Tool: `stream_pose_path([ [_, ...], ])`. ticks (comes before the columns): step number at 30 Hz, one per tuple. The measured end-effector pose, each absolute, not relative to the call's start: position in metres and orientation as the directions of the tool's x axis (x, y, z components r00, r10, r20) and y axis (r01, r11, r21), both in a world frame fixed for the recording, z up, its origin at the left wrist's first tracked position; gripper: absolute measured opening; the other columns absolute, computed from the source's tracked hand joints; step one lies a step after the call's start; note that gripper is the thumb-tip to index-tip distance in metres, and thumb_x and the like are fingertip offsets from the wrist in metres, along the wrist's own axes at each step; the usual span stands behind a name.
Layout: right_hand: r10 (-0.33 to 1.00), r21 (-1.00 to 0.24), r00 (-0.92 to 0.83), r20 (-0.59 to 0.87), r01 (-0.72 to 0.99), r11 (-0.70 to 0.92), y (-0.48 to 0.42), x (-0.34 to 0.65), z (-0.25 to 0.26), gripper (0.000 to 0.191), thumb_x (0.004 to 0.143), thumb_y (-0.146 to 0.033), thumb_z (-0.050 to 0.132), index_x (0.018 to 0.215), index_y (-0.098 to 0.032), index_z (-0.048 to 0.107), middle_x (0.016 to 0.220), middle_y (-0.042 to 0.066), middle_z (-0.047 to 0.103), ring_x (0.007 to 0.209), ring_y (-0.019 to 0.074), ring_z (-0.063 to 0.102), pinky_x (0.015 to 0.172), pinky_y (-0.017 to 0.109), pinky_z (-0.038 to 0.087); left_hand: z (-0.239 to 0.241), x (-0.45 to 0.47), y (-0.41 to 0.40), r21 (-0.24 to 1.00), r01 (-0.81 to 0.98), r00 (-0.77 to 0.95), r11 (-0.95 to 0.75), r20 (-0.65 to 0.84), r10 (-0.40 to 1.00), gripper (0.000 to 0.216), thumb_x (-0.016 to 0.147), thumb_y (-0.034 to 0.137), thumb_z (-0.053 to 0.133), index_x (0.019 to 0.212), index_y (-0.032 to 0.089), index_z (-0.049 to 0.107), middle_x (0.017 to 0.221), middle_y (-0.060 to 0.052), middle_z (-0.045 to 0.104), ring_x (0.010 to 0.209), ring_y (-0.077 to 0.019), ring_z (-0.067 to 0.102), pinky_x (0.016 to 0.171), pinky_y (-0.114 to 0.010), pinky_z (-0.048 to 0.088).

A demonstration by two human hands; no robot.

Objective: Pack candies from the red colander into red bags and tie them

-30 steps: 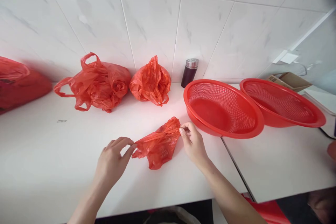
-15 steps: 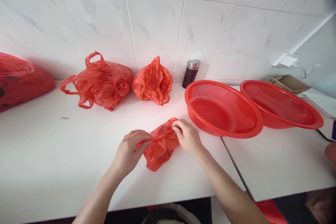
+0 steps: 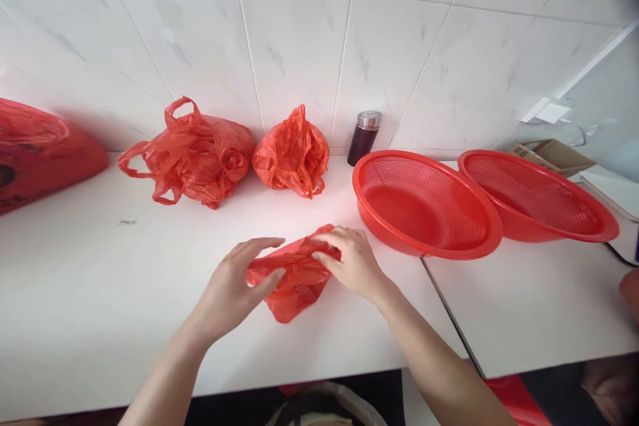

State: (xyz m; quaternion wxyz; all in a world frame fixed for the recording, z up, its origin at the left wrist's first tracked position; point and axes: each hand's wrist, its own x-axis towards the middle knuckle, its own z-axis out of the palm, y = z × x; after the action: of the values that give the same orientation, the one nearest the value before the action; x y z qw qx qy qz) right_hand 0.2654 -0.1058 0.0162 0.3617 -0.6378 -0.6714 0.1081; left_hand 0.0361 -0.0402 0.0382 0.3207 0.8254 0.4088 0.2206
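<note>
A red plastic bag [image 3: 294,289] lies crumpled on the white table in front of me, its gathered top running slantwise between my hands. My left hand [image 3: 234,286] is at the bag's left end with thumb and fingers spread apart. At the right end, my right hand [image 3: 349,259] has its thumb and fingers apart over the gathered plastic, touching it. Whatever the bag contains is hidden, apart from small dark specks showing faintly through the film.
Two bulging red plastic bags [image 3: 200,160] [image 3: 289,153] stand by the tiled wall, with a larger red bag [image 3: 54,160] at far left. A dark flask [image 3: 363,140] stands behind two red colanders [image 3: 424,249] [image 3: 539,233]. A cardboard box [image 3: 559,156] sits at the back right.
My left hand has let go of the bag's edge, opening and shifting slightly left. My right hand's pinch has loosened and its fingers now reach further over the bag's top.
</note>
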Motion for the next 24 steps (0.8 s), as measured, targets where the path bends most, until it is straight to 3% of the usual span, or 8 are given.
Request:
stream_pose_path([
  [4,0.942,-0.532,0.044,0.334,0.834,0.15,-0.104,0.262,0.014,0.008,0.087,-0.018,0.064,0.083,-0.023,0.068,0.086,0.001,0.066,0.083,0.0183,0.06,0.083,0.038,0.038,0.034,0.054,-0.039,0.546,0.631,0.618,-0.551,0.076,0.783,0.02,0.086,0.033,0.056,0.091,0.029,0.075,0.089,-0.001,0.076,0.087,-0.0252,0.065,0.087,-0.042,0.048],
  [7,0.905,-0.596,0.14,0.402,0.79,0.142,-0.102,0.265,0.011,0.01,0.091,-0.019,0.055,0.083,-0.021,0.06,0.087,0.002,0.064,0.081,0.0178,0.058,0.076,0.034,0.04,0.03,0.048,-0.04,0.652,0.514,0.6,-0.558,0.191,0.777,0.019,0.087,0.029,0.057,0.083,0.028,0.075,0.08,-0.001,0.073,0.082,-0.0225,0.063,0.081,-0.037,0.048],
  [10,0.808,-0.744,0.405,0.429,0.666,0.061,-0.102,0.273,0.011,0.009,0.095,-0.024,0.045,0.087,-0.022,0.05,0.085,0.003,0.061,0.076,0.0177,0.057,0.069,0.031,0.043,0.028,0.026,-0.041,0.841,0.283,0.416,-0.46,0.325,0.849,0.011,0.084,0.033,0.065,0.082,0.026,0.073,0.088,-0.002,0.071,0.089,-0.0215,0.062,0.079,-0.032,0.049],
  [13,0.777,-0.852,0.524,0.348,0.523,0.029,-0.105,0.278,0.017,0.01,0.096,-0.03,0.043,0.088,-0.023,0.042,0.078,0.001,0.057,0.067,0.016,0.054,0.061,0.029,0.042,0.027,0.002,-0.037,0.965,0.061,0.148,-0.256,0.245,0.958,0.013,0.083,0.038,0.068,0.087,0.025,0.069,0.09,-0.001,0.07,0.089,-0.0194,0.062,0.08,-0.029,0.05],
  [16,0.777,-0.876,0.49,0.395,0.457,0.156,-0.115,0.269,0.035,0.009,0.095,-0.029,0.045,0.089,-0.024,0.041,0.072,-0.002,0.051,0.06,0.0136,0.051,0.055,0.026,0.041,0.03,-0.006,-0.034,0.987,0.012,0.145,-0.158,0.155,0.977,0.019,0.084,0.041,0.066,0.092,0.025,0.065,0.093,-0.002,0.069,0.092,-0.0209,0.062,0.082,-0.031,0.05],
  [20,0.769,-0.736,0.216,0.602,0.524,0.429,-0.125,0.243,0.068,0.002,0.093,-0.025,0.048,0.094,-0.026,0.049,0.075,-0.001,0.057,0.066,0.0145,0.058,0.063,0.027,0.048,0.043,0.005,-0.035,0.984,-0.071,0.272,-0.162,0.175,0.946,0.018,0.088,0.039,0.057,0.091,0.023,0.063,0.095,-0.005,0.071,0.103,-0.0273,0.063,0.091,-0.04,0.051],
  [22,0.833,-0.664,-0.068,0.549,0.57,0.484,-0.12,0.233,0.075,0.012,0.092,-0.023,0.047,0.094,-0.026,0.058,0.081,0.001,0.064,0.073,0.0156,0.062,0.07,0.029,0.05,0.048,0.01,-0.036,0.983,-0.092,0.317,-0.157,0.178,0.931,0.015,0.088,0.036,0.055,0.088,0.023,0.062,0.086,-0.004,0.07,0.095,-0.025,0.065,0.088,-0.04,0.052],
  [24,0.892,-0.591,-0.236,0.386,0.679,0.436,-0.108,0.231,0.073,0.019,0.091,-0.019,0.046,0.088,-0.026,0.064,0.082,0.001,0.067,0.073,0.0168,0.063,0.068,0.03,0.049,0.052,0.011,-0.037,0.984,-0.083,0.362,-0.156,0.176,0.916,0.013,0.085,0.033,0.054,0.082,0.023,0.062,0.076,-0.001,0.065,0.077,-0.0198,0.063,0.073,-0.033,0.055],
])
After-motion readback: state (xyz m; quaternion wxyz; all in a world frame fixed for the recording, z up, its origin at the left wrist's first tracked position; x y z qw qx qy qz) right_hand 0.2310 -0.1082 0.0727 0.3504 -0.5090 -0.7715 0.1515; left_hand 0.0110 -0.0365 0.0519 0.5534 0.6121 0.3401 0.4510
